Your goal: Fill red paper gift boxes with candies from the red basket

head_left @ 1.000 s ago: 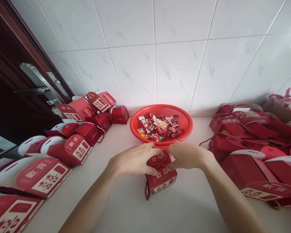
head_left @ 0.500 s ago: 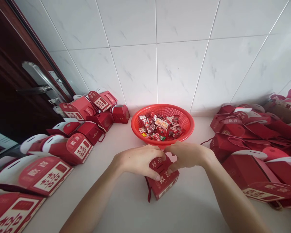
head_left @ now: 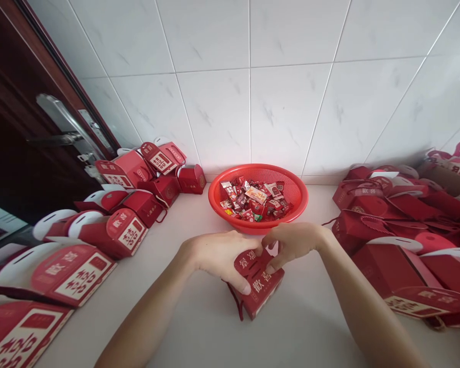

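A small red gift box (head_left: 263, 292) with gold characters and slotted flaps sits on the white surface in front of me. My left hand (head_left: 222, 258) grips its left side, the thumb lying along the near flap and the other fingers bent behind the box. From the right, my right hand (head_left: 291, 245) pinches the far right part of the flaps with thumb and fingers. A dark red cord (head_left: 239, 306) hangs out at the box's left side. Just beyond both hands stands a red plastic basket (head_left: 301, 204) holding many small wrapped sweets (head_left: 253, 200).
Several red boxes (head_left: 126, 232) stand in rows along the left. More red boxes (head_left: 391, 266) are piled on the right, beside a cardboard box edge (head_left: 444, 174). A tiled wall (head_left: 214, 117) rises behind, and a dark door with a metal handle (head_left: 67, 122) is at left.
The gift box has turned and tilted slightly in my hands, its near edge a little lower. The cord has swung slightly right. Both hands keep their hold.
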### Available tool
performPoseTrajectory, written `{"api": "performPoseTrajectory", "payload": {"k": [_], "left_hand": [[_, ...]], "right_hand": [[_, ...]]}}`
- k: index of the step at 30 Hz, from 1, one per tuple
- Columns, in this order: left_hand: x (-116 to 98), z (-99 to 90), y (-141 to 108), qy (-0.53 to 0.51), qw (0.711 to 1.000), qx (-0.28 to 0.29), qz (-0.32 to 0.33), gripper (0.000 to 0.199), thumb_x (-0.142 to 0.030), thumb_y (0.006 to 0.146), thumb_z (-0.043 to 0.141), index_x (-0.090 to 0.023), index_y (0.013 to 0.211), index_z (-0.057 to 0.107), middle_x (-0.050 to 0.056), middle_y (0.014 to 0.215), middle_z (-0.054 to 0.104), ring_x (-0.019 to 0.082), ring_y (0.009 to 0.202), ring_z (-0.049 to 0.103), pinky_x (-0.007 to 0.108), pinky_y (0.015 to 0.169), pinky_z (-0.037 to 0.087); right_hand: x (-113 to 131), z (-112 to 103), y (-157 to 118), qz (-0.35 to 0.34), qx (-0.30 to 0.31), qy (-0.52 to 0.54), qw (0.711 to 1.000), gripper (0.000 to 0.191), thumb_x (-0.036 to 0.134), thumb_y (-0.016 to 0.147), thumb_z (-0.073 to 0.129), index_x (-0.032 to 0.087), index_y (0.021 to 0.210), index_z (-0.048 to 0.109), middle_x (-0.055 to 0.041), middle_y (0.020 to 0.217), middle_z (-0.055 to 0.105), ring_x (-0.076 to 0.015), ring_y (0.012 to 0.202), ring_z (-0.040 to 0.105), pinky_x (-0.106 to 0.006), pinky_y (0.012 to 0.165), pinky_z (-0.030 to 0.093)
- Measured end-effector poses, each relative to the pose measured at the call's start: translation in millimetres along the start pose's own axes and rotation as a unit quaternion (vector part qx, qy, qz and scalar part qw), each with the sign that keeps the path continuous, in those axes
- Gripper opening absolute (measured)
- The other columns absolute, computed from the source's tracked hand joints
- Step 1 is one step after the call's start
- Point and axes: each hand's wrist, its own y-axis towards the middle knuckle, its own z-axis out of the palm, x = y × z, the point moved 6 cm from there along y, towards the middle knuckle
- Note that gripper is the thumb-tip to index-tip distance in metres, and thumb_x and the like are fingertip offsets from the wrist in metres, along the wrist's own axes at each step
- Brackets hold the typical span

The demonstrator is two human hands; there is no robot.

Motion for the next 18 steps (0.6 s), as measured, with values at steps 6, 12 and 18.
{"api": "performPoseTrajectory", "payload": {"k": [6, 12, 18], "left_hand": [[-1.7, 1.6, -3.3, -0.003, 1.0, 0.019, 0.01, 0.063, -0.042, 0.063, 0.087, -0.029, 0.118, 0.058, -0.001, 0.112, 0.072, 0.024, 0.101, 0.069, 0.029, 0.077, 0.051], [2.9, 4.3, -1.4, 0.035, 0.999, 0.038, -0.001, 0.066, -0.026, 0.059, 0.085, -0.026, 0.118, 0.055, 0.001, 0.109, 0.071, 0.026, 0.098, 0.068, 0.026, 0.066, 0.049], [0.8, 1.7, -2.0, 0.06, 0.998, 0.0, 0.031, 0.053, -0.009, 0.072, 0.064, -0.028, 0.121, 0.061, 0.001, 0.11, 0.07, 0.023, 0.098, 0.068, 0.028, 0.08, 0.051]], "right_hand": [[-2.6, 2.9, 1.7, -0.004, 0.039, 0.08, 0.996, 0.073, 0.06, 0.065, 0.082, 0.023, 0.126, 0.069, -0.0111, 0.126, 0.067, -0.0236, 0.095, 0.069, -0.028, 0.069, 0.055], [-7.6, 9.7, 9.1, -0.022, 0.103, 0.142, 0.984, 0.072, 0.061, 0.064, 0.082, 0.016, 0.12, 0.069, -0.0096, 0.121, 0.07, -0.0177, 0.088, 0.068, -0.023, 0.063, 0.058], [-11.2, 8.0, 8.3, -0.007, 0.098, 0.122, 0.988, 0.07, 0.067, 0.063, 0.081, 0.012, 0.104, 0.072, -0.0075, 0.103, 0.072, -0.0157, 0.076, 0.067, -0.025, 0.061, 0.056]]}}
